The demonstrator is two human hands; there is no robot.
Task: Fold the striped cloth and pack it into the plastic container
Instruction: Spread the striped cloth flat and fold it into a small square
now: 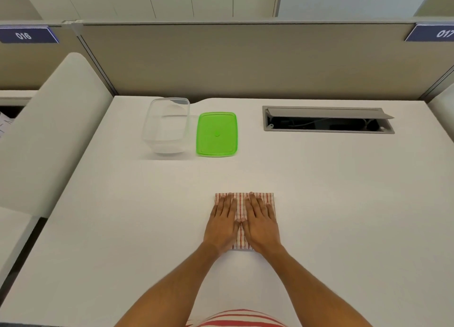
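I had both hands, left hand and right hand, flat with open grip on the folded striped cloth, plastic container far left on the worktop.

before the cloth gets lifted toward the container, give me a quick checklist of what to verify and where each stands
1. Striped cloth folded into a compact rectangle: ok.
2. Left hand and right hand flat on the cloth, pressing it: ok; neither grips it yet.
3. Plastic container open, lid off: ok.
4. Green lid lies beside the container, out of its opening: ok.
5. Container inside looks bare: ok.
6. Folded cloth small enough to fit inside: cannot tell.
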